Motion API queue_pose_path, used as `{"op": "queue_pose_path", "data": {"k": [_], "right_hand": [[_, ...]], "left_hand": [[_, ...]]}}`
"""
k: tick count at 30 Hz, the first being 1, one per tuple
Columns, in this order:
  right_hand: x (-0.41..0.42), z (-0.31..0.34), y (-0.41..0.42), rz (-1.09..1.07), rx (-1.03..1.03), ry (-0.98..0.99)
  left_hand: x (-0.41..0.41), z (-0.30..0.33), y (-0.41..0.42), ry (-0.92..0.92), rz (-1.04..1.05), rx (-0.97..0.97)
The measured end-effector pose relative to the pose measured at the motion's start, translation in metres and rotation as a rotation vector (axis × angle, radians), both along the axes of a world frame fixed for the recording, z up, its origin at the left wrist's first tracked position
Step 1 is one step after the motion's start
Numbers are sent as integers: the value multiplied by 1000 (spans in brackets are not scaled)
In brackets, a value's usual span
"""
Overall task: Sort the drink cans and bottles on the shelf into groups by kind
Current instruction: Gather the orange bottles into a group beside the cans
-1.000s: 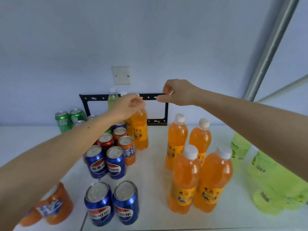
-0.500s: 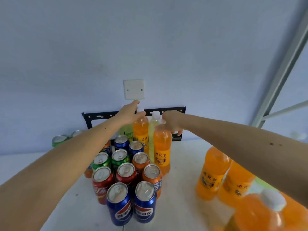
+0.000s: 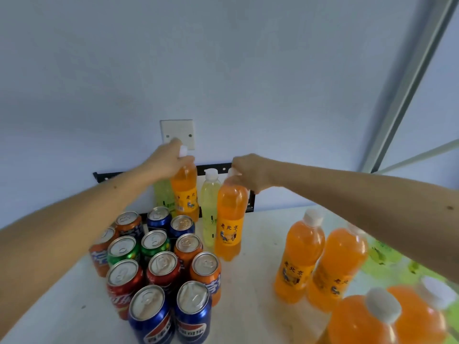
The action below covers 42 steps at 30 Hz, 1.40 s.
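two orange bottles [image 3: 185,192] [image 3: 229,219] near the shelf's [image 3: 260,244] back edge are being gripped at their necks by curled fingers of the left hand [image 3: 169,161] and right hand [image 3: 250,173]; they should be lifted straight, clear of the cans [image 3: 159,259].

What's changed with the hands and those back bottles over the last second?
The left hand had already pinched the neck of the rear orange bottle and has now lifted it, cap against the wall plate. The right hand, empty a second ago, dropped onto the front orange bottle and grips its neck. The yellow-green bottle between them and the cans stayed put.
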State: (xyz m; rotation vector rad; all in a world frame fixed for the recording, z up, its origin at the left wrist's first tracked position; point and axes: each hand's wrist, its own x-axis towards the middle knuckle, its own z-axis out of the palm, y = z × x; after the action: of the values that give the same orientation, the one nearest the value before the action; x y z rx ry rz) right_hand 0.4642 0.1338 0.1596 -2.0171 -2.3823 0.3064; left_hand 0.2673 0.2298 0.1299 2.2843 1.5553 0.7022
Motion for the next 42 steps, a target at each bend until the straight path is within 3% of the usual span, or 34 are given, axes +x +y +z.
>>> {"op": "queue_pose_path", "data": {"k": [8,15,21,30,42], "right_hand": [[62,73,-24,-74,142,205],[129,65,-35,-195,181,97],[168,28,-42,-255,95,16],[189,-8,-49,-277,-20,43],[192,-26,-51,-245,-19,-16]], "left_hand": [[14,115,-42,50,76,288],[74,156,-77,-10,-78,333],[138,115,-74,-87,-178,147],[197,-6,-68,61,-266,-38],[210,-43,-73,223,-337,-45]]}}
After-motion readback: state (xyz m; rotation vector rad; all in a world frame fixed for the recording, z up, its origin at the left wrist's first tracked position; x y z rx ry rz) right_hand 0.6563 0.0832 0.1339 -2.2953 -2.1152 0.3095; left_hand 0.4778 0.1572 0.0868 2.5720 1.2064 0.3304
